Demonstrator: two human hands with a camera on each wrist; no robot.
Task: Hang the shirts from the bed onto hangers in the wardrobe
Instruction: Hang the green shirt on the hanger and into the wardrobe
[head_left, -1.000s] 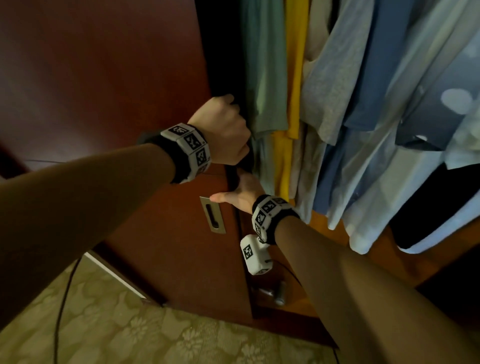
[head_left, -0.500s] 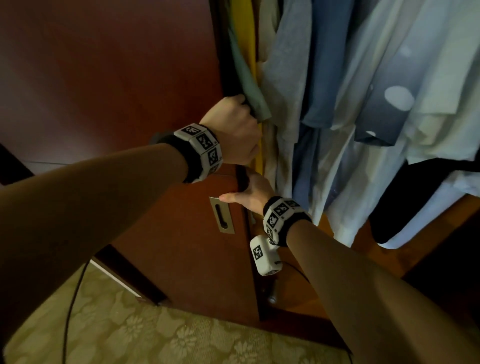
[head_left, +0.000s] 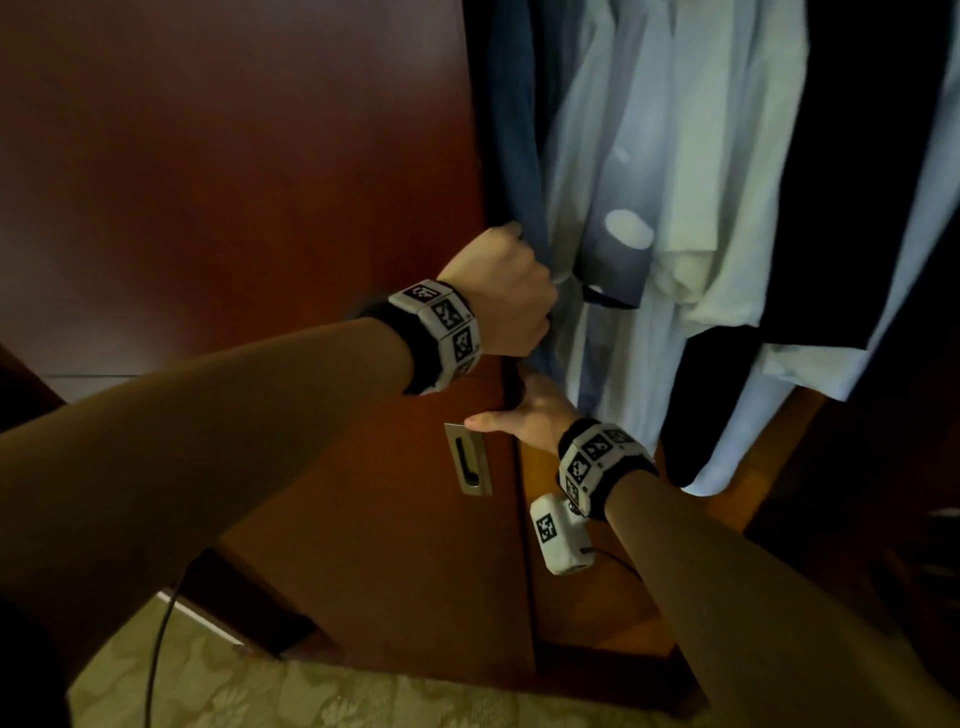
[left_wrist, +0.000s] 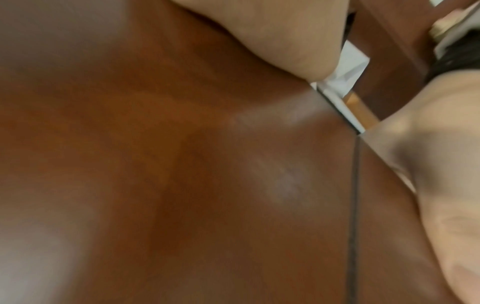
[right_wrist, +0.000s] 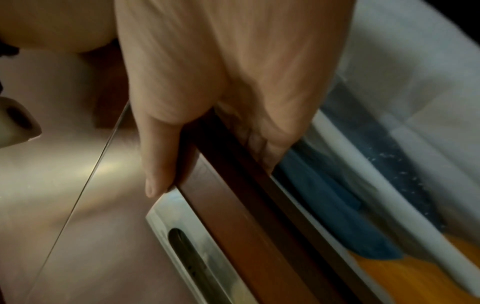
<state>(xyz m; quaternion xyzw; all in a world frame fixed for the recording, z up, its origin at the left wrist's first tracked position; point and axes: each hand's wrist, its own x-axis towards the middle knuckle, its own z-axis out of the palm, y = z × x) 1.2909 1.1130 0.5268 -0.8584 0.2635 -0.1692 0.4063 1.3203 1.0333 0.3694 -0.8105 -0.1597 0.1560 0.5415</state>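
at the free edge of the sliding wardrobe door (head_left: 291, 218), both hands clamped one above the other. left hand (head_left: 501, 291) uppermost, its grip curled tight round the door's edge, knuckles outward, brushing a dark blue shirt (head_left: 511, 156) just inside. right hand (head_left: 524, 415) directly below, grip pinching the same edge: thumb flat on the door's outer face beside the top of the metal recessed handle (head_left: 468, 460), fingers (right_wrist: 262, 135) wrapped behind the edge, plain in the right wrist view. left wrist view mostly blurred door panel, so nothing finer there.

hanging inside the wardrobe: pale blue shirts (head_left: 623, 130), one with white spots, a whitish one, a dark garment toward the right side. hanger tops out of frame. no bed in view, so cannot tell where the shirts yet to be hung lie.

door probably heavy, stiff and smooth-lacquered; best driven by the edge or by the handle, steady and level, with fabric kept out of the gap. shirts likely light, soft and limp, prone to slipping off a hanger; best taken at collar or shoulder seams, not at hem or sleeve.

below, patterned carpet (head_left: 311, 696) with a thin black cable (head_left: 156, 649) running across it.
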